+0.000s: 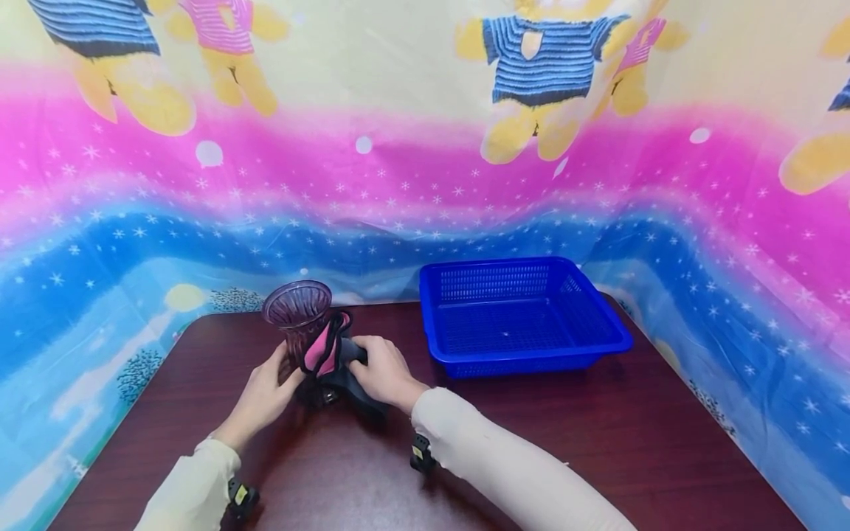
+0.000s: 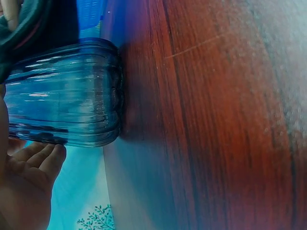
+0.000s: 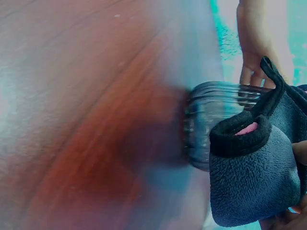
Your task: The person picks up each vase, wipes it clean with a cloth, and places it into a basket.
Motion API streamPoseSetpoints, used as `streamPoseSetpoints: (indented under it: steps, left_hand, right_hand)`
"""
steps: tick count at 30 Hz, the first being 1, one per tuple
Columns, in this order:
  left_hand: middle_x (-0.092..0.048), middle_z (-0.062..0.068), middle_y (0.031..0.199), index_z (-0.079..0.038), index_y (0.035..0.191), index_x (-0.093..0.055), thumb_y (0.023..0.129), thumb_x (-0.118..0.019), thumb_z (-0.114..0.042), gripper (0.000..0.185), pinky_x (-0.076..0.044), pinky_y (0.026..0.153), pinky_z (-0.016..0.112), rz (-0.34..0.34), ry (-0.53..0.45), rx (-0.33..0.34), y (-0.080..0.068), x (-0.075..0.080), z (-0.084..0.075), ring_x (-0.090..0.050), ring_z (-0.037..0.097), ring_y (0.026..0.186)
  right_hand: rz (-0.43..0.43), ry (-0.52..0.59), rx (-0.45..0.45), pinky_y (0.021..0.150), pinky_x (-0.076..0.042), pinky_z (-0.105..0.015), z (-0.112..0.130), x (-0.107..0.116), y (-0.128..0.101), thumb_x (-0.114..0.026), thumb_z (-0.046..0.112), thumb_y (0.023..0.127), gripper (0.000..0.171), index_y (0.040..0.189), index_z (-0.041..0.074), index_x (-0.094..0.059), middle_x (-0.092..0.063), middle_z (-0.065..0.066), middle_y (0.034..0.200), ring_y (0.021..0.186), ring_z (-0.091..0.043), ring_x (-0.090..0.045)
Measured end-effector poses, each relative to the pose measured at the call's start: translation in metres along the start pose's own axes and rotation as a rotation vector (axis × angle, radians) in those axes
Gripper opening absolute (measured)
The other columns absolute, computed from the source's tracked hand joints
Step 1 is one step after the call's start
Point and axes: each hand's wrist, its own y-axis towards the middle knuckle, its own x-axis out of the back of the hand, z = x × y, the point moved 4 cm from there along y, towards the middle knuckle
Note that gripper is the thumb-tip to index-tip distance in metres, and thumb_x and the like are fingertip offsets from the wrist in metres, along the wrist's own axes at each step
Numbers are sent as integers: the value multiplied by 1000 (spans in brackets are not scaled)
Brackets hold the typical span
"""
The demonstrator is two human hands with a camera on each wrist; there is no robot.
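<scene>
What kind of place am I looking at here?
Probably a small staged work corner in a room, though the wider room is out of view: a dark wood-grain table, a cartoon-printed backdrop hung around it, and a blue plastic basket set on top.

From here the cloth (image 1: 323, 349) blocks part of the vase (image 1: 296, 304), left hand (image 1: 262, 392) fingertips hidden behind it, printed figures (image 1: 543, 70) cut off up top.
</scene>
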Motion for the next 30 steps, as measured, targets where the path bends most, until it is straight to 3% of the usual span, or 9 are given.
streamPoseSetpoints:
  steps: [12,19,24,30]
  left_hand:
    - [-59,33,136,5,150,-37,101,-60,-16,58,-50,102,55,-19,-6,-13,1,-2,2,-64,46,122]
    - [-54,35,141,7,152,-33,102,-60,-21,63,-50,101,57,-22,2,-30,-1,1,0,-62,48,122]
    - [-47,38,145,11,153,-27,104,-57,-26,69,-48,103,57,10,2,10,-2,0,2,-57,49,127]
    - [-48,39,143,11,154,-25,104,-58,-30,73,-48,103,57,18,-11,33,-2,0,2,-56,49,128]
  right_hand:
    - [-11,-12,18,69,-47,-21,16,13,4,-70,18,91,19,110,19,-75,-75,4,95,79,-7,-62]
    - [56,-38,-25,66,-47,-19,3,3,-3,-71,19,92,19,109,20,-77,-76,4,95,75,-6,-61]
    - [117,-58,-75,62,-44,-20,-12,-8,-10,-72,19,92,12,102,22,-77,-72,7,86,70,-6,-57]
    - [131,-94,-93,62,-43,-22,-21,-16,-13,-73,18,90,7,95,22,-76,-69,7,81,69,-8,-55]
